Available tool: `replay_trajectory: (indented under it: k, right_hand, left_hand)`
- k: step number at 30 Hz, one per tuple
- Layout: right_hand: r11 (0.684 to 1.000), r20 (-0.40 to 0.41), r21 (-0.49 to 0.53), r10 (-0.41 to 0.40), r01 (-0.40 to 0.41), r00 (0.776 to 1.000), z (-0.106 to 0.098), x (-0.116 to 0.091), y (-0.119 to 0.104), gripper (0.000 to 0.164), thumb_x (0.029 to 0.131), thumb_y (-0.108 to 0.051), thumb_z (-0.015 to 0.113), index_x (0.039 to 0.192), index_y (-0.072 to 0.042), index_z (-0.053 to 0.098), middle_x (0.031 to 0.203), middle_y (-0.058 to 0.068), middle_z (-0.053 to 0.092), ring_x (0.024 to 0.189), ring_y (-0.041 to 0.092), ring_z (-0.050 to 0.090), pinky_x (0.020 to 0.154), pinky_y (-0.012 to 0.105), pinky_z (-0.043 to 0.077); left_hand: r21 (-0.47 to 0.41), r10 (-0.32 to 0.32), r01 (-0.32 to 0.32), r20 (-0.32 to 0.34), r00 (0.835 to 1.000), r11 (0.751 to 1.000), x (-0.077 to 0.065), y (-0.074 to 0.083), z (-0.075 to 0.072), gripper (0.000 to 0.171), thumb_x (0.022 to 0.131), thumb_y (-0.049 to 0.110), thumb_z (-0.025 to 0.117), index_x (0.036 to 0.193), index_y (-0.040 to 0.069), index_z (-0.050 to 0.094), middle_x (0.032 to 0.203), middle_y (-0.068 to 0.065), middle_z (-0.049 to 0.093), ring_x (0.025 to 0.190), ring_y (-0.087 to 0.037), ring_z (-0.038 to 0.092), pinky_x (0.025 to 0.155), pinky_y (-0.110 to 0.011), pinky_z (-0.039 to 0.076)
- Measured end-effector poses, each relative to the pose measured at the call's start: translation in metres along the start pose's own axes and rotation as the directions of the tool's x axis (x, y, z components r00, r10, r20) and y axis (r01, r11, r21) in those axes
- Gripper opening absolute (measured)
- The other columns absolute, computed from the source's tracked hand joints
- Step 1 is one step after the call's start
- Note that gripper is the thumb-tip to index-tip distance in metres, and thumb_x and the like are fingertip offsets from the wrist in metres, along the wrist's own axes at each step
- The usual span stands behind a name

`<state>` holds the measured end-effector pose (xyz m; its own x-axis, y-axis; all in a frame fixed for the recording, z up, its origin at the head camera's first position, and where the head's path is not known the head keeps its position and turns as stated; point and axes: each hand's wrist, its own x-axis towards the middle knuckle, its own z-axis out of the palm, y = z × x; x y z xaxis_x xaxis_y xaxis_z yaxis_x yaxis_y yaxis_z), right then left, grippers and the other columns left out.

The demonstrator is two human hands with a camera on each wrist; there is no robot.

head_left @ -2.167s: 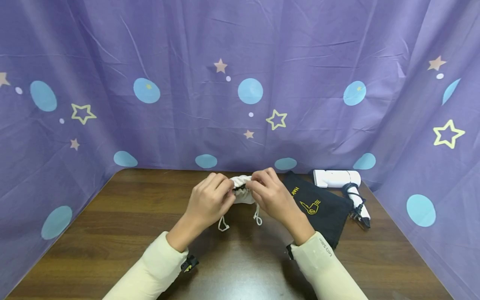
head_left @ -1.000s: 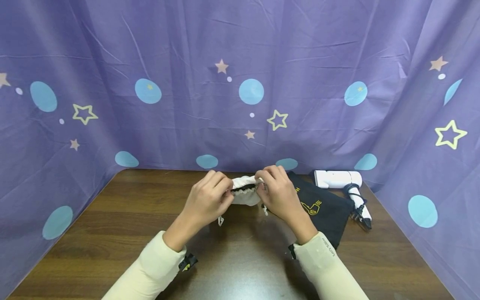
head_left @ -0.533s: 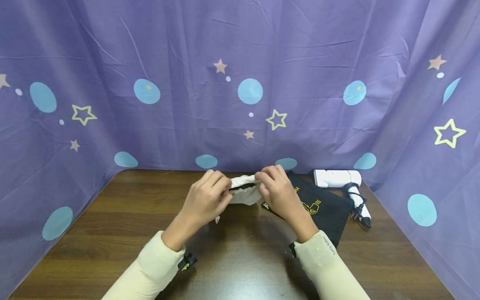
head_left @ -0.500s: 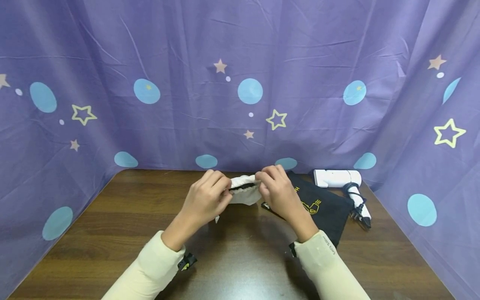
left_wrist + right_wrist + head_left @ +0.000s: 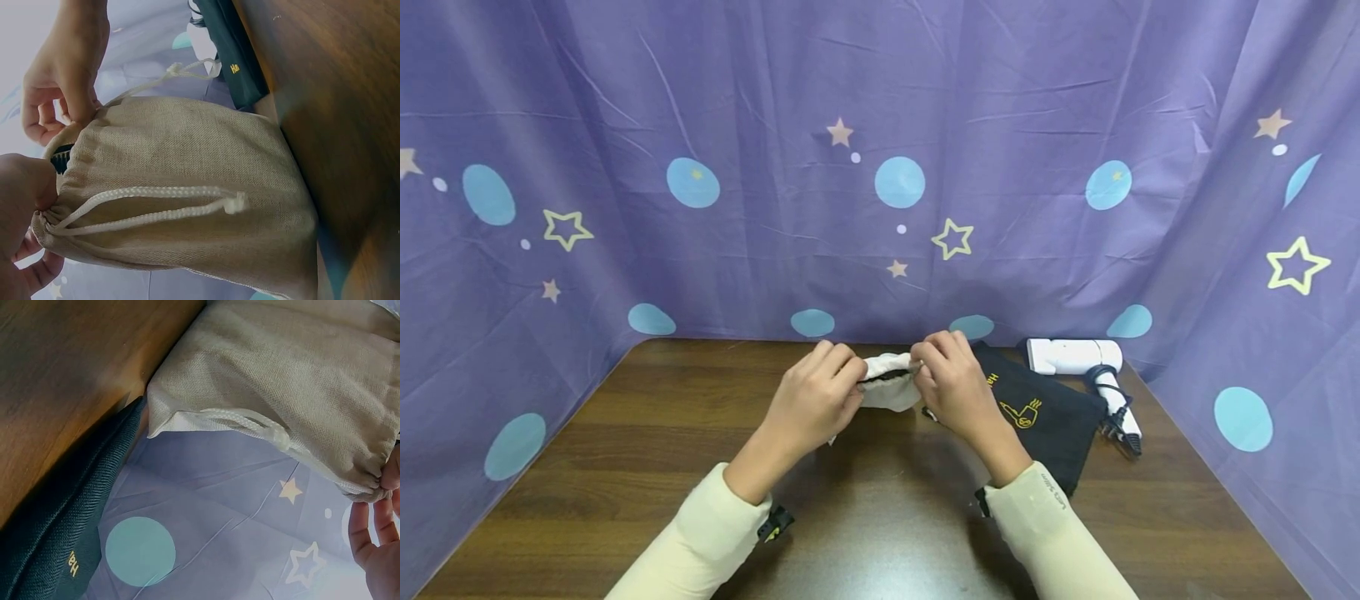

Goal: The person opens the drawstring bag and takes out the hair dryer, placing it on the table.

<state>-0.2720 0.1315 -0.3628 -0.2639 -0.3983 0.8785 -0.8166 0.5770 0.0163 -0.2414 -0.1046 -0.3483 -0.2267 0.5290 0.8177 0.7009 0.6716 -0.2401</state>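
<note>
My left hand [image 5: 812,404] and right hand [image 5: 957,392] pinch opposite sides of the gathered mouth of a cream cloth drawstring bag [image 5: 891,395]. The bag stands upright on the table, its mouth partly spread. Through that gap the left wrist view shows a black thing with comb-like teeth [image 5: 61,159]; most of it is hidden inside. White cord [image 5: 150,192] hangs in a knotted loop down the bag's side, and another loop [image 5: 253,425] shows in the right wrist view. Behind my right forearm lies a black pouch [image 5: 1048,421] with yellow print.
At the table's back right lies a white hair dryer [image 5: 1071,357], its black cord [image 5: 1116,421] wound round the handle. A purple curtain [image 5: 760,208] with stars and dots encloses the brown wooden table [image 5: 625,467] at the back and sides.
Compared with about two seconds ago, my right hand sits a little farther right and the bag's mouth is wider. Over the last half second the hands have barely shifted, still pinching the bag.
</note>
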Motion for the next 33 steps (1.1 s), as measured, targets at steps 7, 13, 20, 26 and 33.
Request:
replay_trajectory:
  k: [7, 13, 20, 26, 33]
  right_hand:
    - [1.000, -0.017, 0.004, -0.015, 0.016, 1.000, -0.0020, 0.0009, 0.0013, 0.022, 0.081, 0.010, 0.057, 0.094, -0.006, 0.063, 0.093, 0.010, 0.059, 0.081, 0.029, 0.051, 0.074, 0.041, 0.042]
    - [1.000, -0.018, -0.002, -0.005, 0.005, 1.000, -0.0021, 0.0011, 0.0019, 0.021, 0.082, 0.010, 0.054, 0.092, -0.007, 0.062, 0.093, 0.010, 0.059, 0.080, 0.029, 0.050, 0.074, 0.040, 0.041]
    - [0.999, -0.017, -0.035, 0.013, -0.013, 1.000, -0.0033, 0.0009, 0.0018, 0.021, 0.083, 0.010, 0.055, 0.093, -0.007, 0.062, 0.093, 0.010, 0.059, 0.080, 0.029, 0.050, 0.073, 0.040, 0.042]
    - [0.993, -0.020, -0.050, 0.110, -0.111, 0.994, -0.0036, 0.0001, 0.0019, 0.020, 0.079, 0.008, 0.059, 0.091, -0.007, 0.060, 0.090, 0.009, 0.058, 0.077, 0.028, 0.048, 0.068, 0.040, 0.041]
    - [0.991, -0.021, -0.067, 0.112, -0.113, 0.993, -0.0030, -0.0022, 0.0052, 0.022, 0.077, 0.011, 0.064, 0.088, -0.007, 0.059, 0.086, 0.009, 0.055, 0.074, 0.028, 0.046, 0.067, 0.039, 0.039]
  left_hand:
    - [0.028, 0.007, -0.009, 0.041, 0.999, 1.000, 0.0008, -0.0013, -0.0025, 0.017, 0.074, -0.004, 0.063, 0.087, 0.005, 0.056, 0.086, -0.007, 0.055, 0.075, -0.027, 0.050, 0.060, -0.036, 0.045]
    - [0.038, -0.001, -0.001, 0.038, 0.999, 0.999, 0.0018, -0.0014, -0.0031, 0.017, 0.076, -0.005, 0.061, 0.087, 0.005, 0.056, 0.086, -0.008, 0.056, 0.073, -0.028, 0.049, 0.059, -0.036, 0.044]
    - [-0.029, -0.093, 0.093, 0.015, 0.996, 0.995, 0.0012, -0.0013, -0.0072, 0.021, 0.073, -0.003, 0.068, 0.090, 0.007, 0.060, 0.085, -0.006, 0.055, 0.072, -0.026, 0.048, 0.057, -0.035, 0.044]
    - [-0.039, -0.118, 0.118, -0.005, 0.993, 0.992, 0.0025, 0.0006, -0.0078, 0.020, 0.073, -0.003, 0.066, 0.089, 0.008, 0.059, 0.084, -0.005, 0.055, 0.073, -0.025, 0.049, 0.055, -0.036, 0.045]
    - [-0.033, -0.111, 0.111, -0.002, 0.994, 0.993, 0.0019, 0.0009, -0.0088, 0.022, 0.072, -0.004, 0.064, 0.089, 0.009, 0.060, 0.084, -0.003, 0.055, 0.072, -0.023, 0.048, 0.053, -0.034, 0.044]
